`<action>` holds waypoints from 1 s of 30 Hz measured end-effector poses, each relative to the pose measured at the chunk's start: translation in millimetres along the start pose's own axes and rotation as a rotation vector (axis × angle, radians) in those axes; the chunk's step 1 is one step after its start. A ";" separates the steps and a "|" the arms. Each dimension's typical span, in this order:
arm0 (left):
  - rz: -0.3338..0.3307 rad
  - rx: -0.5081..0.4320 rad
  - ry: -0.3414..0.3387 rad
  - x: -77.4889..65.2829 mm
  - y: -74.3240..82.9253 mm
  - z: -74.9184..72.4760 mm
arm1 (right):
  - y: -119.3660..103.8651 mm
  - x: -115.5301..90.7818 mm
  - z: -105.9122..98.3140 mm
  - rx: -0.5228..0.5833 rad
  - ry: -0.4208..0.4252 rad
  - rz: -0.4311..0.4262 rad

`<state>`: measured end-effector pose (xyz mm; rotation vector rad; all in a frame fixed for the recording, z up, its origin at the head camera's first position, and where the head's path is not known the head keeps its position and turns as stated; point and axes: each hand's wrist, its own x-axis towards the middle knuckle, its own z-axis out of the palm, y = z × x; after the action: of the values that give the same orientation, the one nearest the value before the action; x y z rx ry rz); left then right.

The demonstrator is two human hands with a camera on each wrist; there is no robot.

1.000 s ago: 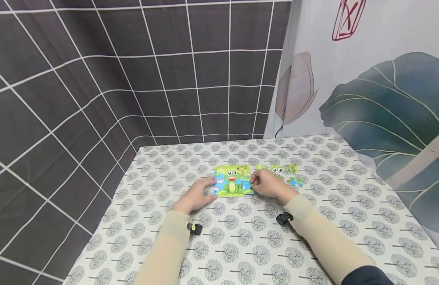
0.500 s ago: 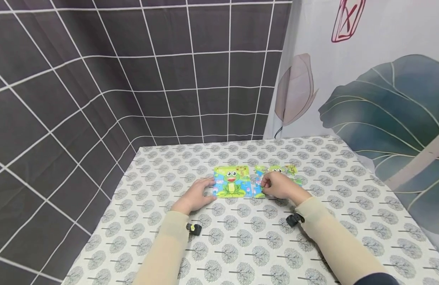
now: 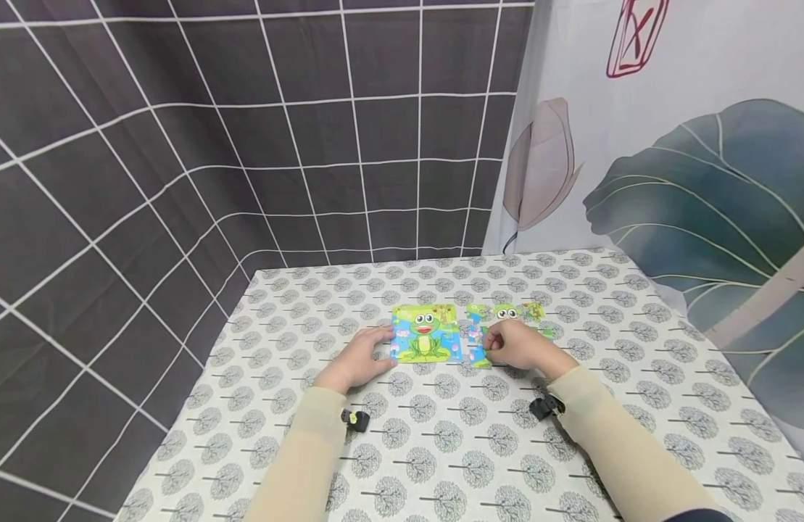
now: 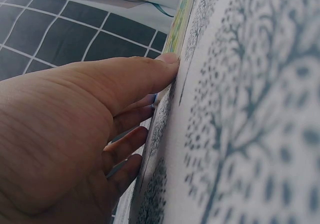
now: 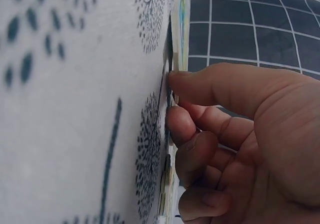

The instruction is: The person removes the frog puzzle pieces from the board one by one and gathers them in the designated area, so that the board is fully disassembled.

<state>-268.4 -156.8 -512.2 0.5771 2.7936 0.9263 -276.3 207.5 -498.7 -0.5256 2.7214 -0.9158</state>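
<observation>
A square frog picture point(image 3: 425, 333) lies flat on the patterned cloth. Beside its left edge, my left hand point(image 3: 356, 357) rests with thumb and fingers spread; in the left wrist view the thumb tip point(image 4: 167, 59) touches the edge. To the right lie several jigsaw pieces, including a frog-eyes piece point(image 3: 507, 312). My right hand point(image 3: 520, 344) pinches a blue-green jigsaw piece point(image 3: 481, 358) at the lower left of that group. In the right wrist view, the thumb point(image 5: 200, 84) and index finger meet at a thin board edge. The hand hides part of the pieces.
A tree-print cloth point(image 3: 428, 464) covers the table. Dark gridded fabric point(image 3: 310, 130) hangs behind and at the left, and a pale leaf-print curtain point(image 3: 702, 203) at the right. Another corner piece point(image 3: 533, 311) lies behind my right hand.
My right hand has moved right, away from the frog picture's right edge, to the loose pieces. The pinched piece has shifted slightly toward me. My left hand stays in place.
</observation>
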 end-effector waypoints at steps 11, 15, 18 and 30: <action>0.011 0.009 0.000 1.2 -0.2 -0.6 | 1.0 -0.2 0.7 0.027 0.004 0.014; 0.015 0.010 0.002 1.3 -0.9 -0.1 | 1.1 -0.7 0.7 0.036 0.010 0.008; 0.012 0.008 0.004 1.3 -1.6 0.2 | 1.1 -0.7 0.8 0.039 0.012 -0.001; 0.004 0.000 0.000 0.7 -0.4 0.0 | 1.6 -1.6 -0.1 0.053 0.006 -0.010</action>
<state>-269.1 -156.8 -512.5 0.5833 2.7929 0.9276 -275.3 209.4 -499.4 -0.5268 2.6945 -0.9904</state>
